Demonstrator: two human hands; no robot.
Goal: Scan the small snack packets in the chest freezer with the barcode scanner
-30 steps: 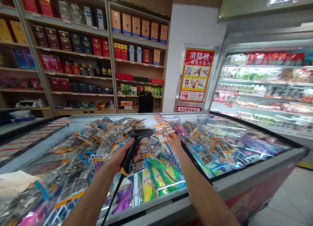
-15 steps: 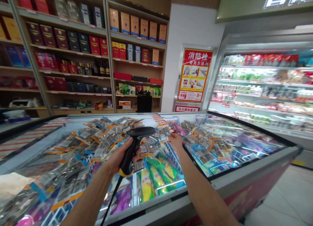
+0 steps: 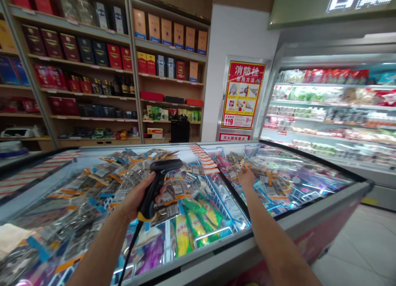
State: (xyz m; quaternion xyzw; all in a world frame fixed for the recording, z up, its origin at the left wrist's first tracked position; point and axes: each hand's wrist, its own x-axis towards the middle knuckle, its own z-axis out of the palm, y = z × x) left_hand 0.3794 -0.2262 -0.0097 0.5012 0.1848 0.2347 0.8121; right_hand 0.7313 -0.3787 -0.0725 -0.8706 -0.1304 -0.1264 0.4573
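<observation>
My left hand (image 3: 134, 200) grips the handle of a black barcode scanner (image 3: 155, 179) with a yellow band; its head points right over the chest freezer (image 3: 312, 215). A black cable (image 3: 126, 255) hangs from the handle. My right hand (image 3: 246, 179) reaches out over the right glass lid, fingertips pinched on a small clear packet (image 3: 242, 165) among the right-hand pile of packets (image 3: 272, 179). A larger heap of similar orange-and-blue edged packets (image 3: 102, 181) covers the left lid, beside the scanner.
Yellow and green frozen packs (image 3: 196, 222) lie in wire baskets under the glass. Wooden shelves of boxed goods (image 3: 93, 59) stand behind the freezer. An open chilled case (image 3: 334, 109) runs along the right, with a red poster (image 3: 243, 94) on the white pillar.
My right hand has moved right, from the packets near the scanner head to the pile on the right lid. The scanner has shifted slightly left and down.
</observation>
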